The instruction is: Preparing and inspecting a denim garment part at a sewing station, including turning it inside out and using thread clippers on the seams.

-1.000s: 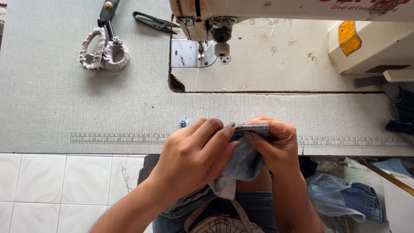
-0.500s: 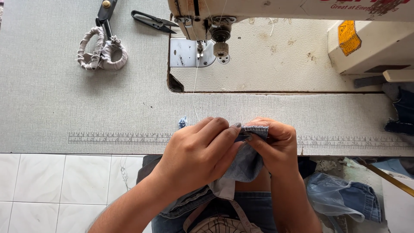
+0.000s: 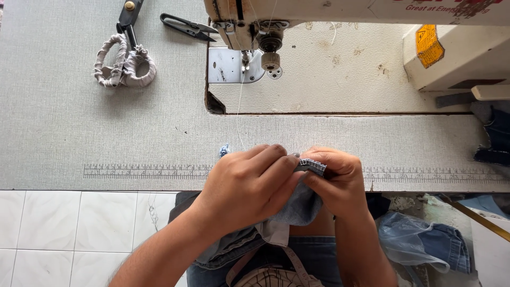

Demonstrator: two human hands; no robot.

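Denim piece, pale blue with a frayed, stitched edge, sits pinched between both of our hands at the near edge of the grey bench, just over the printed ruler strip that runs along it. Our left hand is clenched over the cloth from above, fingers curled down and pressing the fold; our right hand grips the same fold from the other side, thumb and fingertips closed on the stitched edge. The rest of the fabric hangs down off the bench into our lap. A thin white thread runs from the cloth up to the needle area of the sewing machine, whose head spans the top of the view above a metal needle plate. To the far left on the bench lie large scissors with handles wrapped in grey cloth, and just beside them black thread snips. A yellow warning sticker marks the machine's right side. White floor tiles show below the bench edge at left, and a clear plastic bag holding more denim lies by our right knee.
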